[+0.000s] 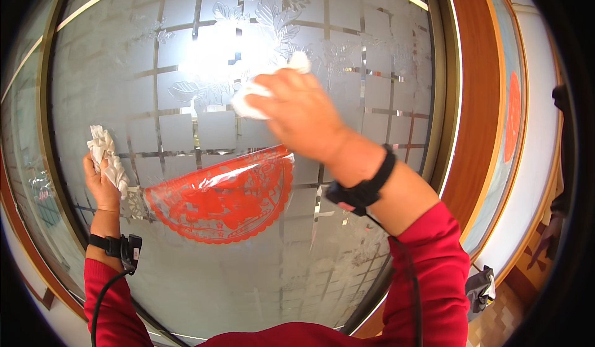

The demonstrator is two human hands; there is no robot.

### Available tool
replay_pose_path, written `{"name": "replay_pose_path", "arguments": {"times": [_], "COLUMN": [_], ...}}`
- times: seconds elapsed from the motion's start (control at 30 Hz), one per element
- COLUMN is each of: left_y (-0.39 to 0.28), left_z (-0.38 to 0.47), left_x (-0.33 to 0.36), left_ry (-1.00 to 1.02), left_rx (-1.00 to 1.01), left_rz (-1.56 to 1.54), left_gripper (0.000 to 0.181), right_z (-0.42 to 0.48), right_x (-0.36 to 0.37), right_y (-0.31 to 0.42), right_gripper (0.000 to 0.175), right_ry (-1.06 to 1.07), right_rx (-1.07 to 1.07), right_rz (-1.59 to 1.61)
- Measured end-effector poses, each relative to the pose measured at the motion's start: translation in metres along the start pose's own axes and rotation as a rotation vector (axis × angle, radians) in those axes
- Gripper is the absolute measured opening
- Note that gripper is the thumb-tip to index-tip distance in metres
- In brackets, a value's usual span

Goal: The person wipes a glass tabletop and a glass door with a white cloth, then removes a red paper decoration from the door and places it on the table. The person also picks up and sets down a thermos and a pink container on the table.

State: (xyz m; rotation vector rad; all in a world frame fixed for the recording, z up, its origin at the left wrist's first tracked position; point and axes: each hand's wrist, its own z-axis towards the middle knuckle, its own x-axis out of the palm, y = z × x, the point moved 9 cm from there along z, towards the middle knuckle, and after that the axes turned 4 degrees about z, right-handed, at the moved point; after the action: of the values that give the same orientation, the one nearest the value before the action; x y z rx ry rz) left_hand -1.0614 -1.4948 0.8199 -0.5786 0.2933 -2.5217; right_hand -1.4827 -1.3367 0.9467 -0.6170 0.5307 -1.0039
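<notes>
A frosted glass panel (176,130) with clear grid lines and etched leaves fills the view before me. My right hand (302,110), slightly blurred, presses a white cloth or wad of tissue (251,101) against its upper part. At the left, my left hand (100,184) grips a crumpled off-white cloth (103,149) close to the glass. Between my arms a red paper-cut decoration (228,203) on clear film hangs on the pane. Its upper part is folded down, so a half circle shows, with a glossy fold along the top.
A dark metal frame (437,96) borders the glass, with orange-brown wood trim (476,68) beyond it. Another red decoration (512,116) is on a pane at the far right. Low at the right stands a dark bin-like container (479,291). A black cable (100,296) runs from my left wrist strap.
</notes>
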Motion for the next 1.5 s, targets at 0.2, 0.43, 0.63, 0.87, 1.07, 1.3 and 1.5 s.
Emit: {"name": "replay_pose_path", "arguments": {"times": [0.2,0.43,0.63,0.87,1.07,1.3,1.5], "left_y": [0.000,0.012,0.023,0.028,0.019,0.038,-0.046], "left_z": [-0.001,0.003,0.006,0.009,0.012,-0.146,-0.444], "left_x": [-0.007,-0.007,-0.015,-0.012,-0.009,-0.075,0.034], "left_ry": [-0.022,-0.007,0.003,0.031,0.127,0.245,1.526], "left_rx": [0.067,0.044,0.042,-0.001,-0.106,-0.657,-0.769], "left_rz": [0.123,-0.013,0.088,0.029,0.026,-0.328,-0.176], "left_gripper": [0.019,0.020,0.024,0.028,0.033,0.036,0.034], "right_z": [-0.050,-0.113,-0.105,-0.190,-0.260,-0.357,-0.343], "right_x": [-0.089,-0.027,-0.147,-0.137,-0.131,-0.044,0.031], "right_y": [-0.094,0.017,-0.199,-0.122,-0.054,0.095,0.178], "right_gripper": [0.044,0.042,0.036,0.047,0.044,0.026,0.037], "right_ry": [-0.169,0.239,-0.100,-0.024,0.079,0.278,0.487], "right_rx": [0.421,0.178,0.506,0.489,0.567,1.015,1.224], "right_rz": [-0.488,-0.235,-0.571,-0.397,-0.334,0.356,0.835]}}
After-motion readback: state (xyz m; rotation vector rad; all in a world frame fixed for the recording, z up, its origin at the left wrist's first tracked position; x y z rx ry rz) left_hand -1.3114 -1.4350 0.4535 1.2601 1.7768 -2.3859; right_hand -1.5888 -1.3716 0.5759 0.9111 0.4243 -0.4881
